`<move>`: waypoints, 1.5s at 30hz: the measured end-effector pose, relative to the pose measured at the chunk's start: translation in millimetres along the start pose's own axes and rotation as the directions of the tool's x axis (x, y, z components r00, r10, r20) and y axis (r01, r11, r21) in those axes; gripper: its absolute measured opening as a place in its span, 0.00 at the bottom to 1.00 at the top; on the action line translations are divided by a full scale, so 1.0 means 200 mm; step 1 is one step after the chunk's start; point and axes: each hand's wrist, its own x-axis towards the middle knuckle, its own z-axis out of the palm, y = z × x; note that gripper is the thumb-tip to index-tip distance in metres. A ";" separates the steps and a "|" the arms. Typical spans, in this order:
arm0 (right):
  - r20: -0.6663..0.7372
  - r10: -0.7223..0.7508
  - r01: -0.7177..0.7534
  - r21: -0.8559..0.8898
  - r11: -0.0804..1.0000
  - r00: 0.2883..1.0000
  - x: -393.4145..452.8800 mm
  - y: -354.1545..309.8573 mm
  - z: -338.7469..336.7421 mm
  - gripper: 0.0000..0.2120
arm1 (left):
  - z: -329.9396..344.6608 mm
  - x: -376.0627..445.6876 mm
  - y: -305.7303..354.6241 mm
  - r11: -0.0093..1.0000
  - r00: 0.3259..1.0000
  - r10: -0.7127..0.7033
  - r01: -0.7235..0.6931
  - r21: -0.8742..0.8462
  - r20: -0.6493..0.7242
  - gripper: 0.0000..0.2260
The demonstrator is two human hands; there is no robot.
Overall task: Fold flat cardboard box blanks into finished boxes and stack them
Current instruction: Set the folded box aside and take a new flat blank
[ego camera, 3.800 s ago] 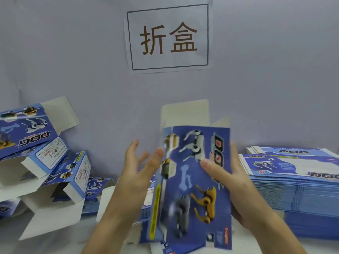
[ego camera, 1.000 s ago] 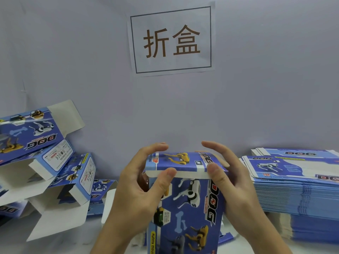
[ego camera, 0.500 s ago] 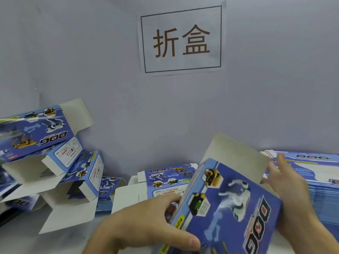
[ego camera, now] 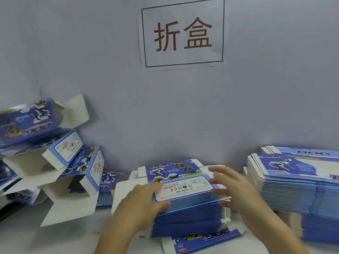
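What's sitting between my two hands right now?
In the head view, the middle stack of flat blanks lies between the left hand and the right hand; its top blank shows a white warning label.

Both hands [ego camera: 185, 197] on blank stack [ego camera: 183, 215]

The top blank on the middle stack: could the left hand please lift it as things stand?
Probably yes: the left hand already rests on the top blank at its near left edge, nothing lies over it, and the right hand hovers beside it.

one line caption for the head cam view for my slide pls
Both hands, left and right, reach onto a central stack of flat box blanks, folded boxes piled at left.
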 end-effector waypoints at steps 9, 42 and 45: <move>0.146 0.133 -0.105 -0.182 0.978 0.980 0.01 0.06 0.05 0.11 | -0.02 0.00 0.00 0.996 0.998 0.058 -0.059 0.069 0.019 0.18; -0.009 -0.511 0.506 0.154 0.849 0.859 -0.10 -0.19 0.00 0.36 | -0.19 -0.12 0.24 0.289 0.930 0.071 -0.366 -0.885 -0.361 0.26; 0.038 -0.466 0.435 0.300 0.849 0.884 -0.14 -0.12 -0.03 0.24 | -0.20 -0.13 0.26 0.346 0.907 0.062 -0.411 -0.843 -0.417 0.25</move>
